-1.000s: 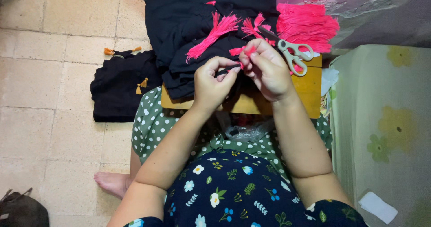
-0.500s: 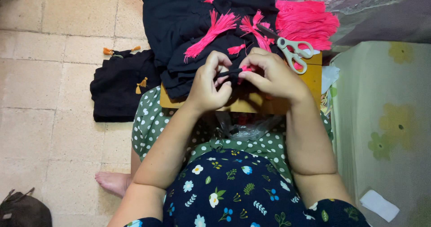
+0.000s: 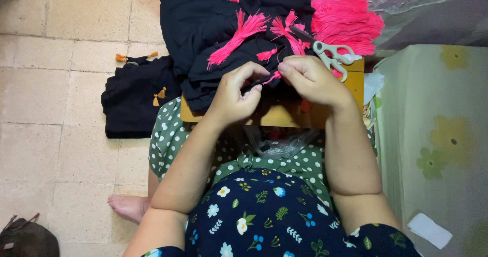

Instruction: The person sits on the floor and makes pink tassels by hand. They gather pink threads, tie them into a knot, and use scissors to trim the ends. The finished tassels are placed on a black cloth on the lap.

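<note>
Left hand (image 3: 235,92) and right hand (image 3: 310,76) pinch small pink tassel (image 3: 272,77) between fingertips above black cloth (image 3: 213,28) on wooden bench (image 3: 290,116); scissors (image 3: 330,54) rest beside right hand.

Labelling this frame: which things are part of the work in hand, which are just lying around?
In hand:
- left hand and right hand, pinching a small pink tassel
- black fabric on the wooden board
- loose pink tassels
- pink thread bundle
- scissors

Lying about:
- folded black garment with orange tassels on the floor
- dark bag
- white slip
</note>
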